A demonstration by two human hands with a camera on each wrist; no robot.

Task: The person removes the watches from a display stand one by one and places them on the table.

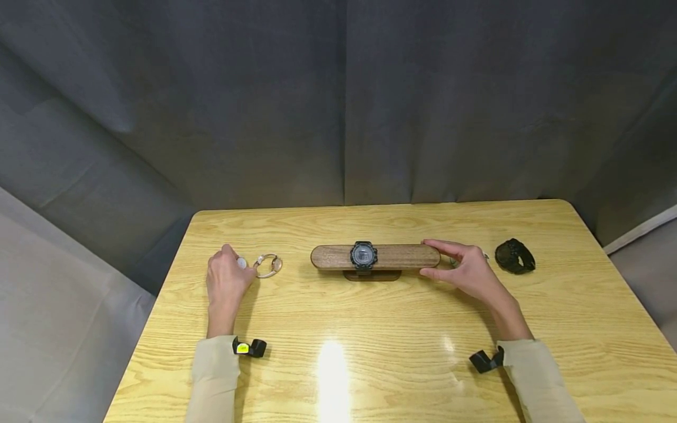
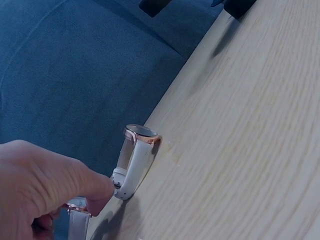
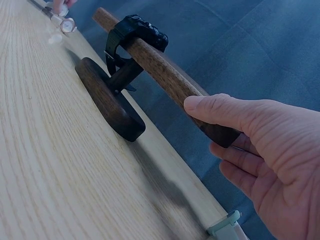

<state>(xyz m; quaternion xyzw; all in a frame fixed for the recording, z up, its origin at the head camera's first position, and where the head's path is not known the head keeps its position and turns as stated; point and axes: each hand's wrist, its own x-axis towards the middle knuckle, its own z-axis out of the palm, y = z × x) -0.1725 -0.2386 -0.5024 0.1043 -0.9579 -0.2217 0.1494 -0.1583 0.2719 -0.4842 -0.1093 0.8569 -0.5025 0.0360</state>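
Observation:
My right hand (image 1: 471, 271) grips the right end of a wooden watch stand (image 1: 407, 257), thumb on the near side and fingers behind. A black digital watch (image 1: 363, 255) is strapped round the middle of its bar, above a dark wooden base (image 3: 112, 102). At the left, my left hand (image 1: 227, 279) has its fingers curled at a pale-strapped wristwatch (image 2: 78, 220), partly hidden under them. Close by its fingertips, a second watch with a white strap and rose-gold case (image 2: 137, 160) stands on its side.
Beyond my right hand lies a black watch (image 1: 515, 256). A mint-green watch (image 3: 226, 226) sits on the table, mostly hidden behind that hand in the head view. Dark curtain (image 1: 338, 106) hangs along the back edge of the wooden table (image 1: 391, 335).

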